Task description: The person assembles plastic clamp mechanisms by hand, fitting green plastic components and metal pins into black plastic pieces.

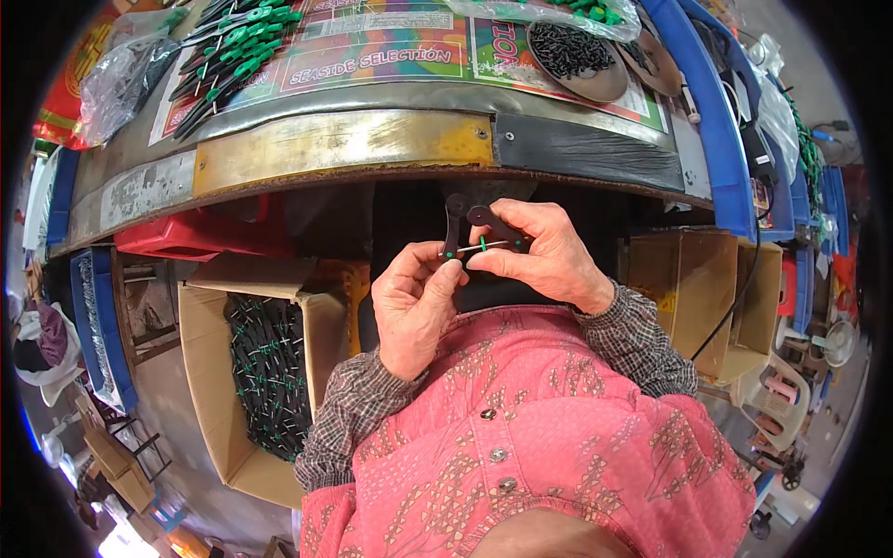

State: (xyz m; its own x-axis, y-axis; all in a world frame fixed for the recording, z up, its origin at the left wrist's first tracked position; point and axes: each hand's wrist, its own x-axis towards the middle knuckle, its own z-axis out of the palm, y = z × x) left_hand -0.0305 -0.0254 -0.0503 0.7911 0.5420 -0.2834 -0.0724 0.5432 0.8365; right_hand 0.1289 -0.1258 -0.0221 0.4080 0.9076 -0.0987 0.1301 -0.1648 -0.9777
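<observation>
In front of my chest, near the table's edge, both hands hold a small black plastic clamp-like piece (454,226). It has two black arms with rounded ends, a thin metal rod between them and small green parts. My left hand (412,302) pinches the lower end of the left arm between thumb and fingers. The right arm and the rod's right end sit between thumb and forefinger of my right hand (547,249). The two arms stand apart at the top. My fingertips partly hide the lower ends.
A cardboard box (206,372) on my left holds many similar black and green pieces. More lie on the table (391,70), beside a dish (609,84) of small dark parts. A blue tray (712,139) stands at the right, above another cardboard box (688,288).
</observation>
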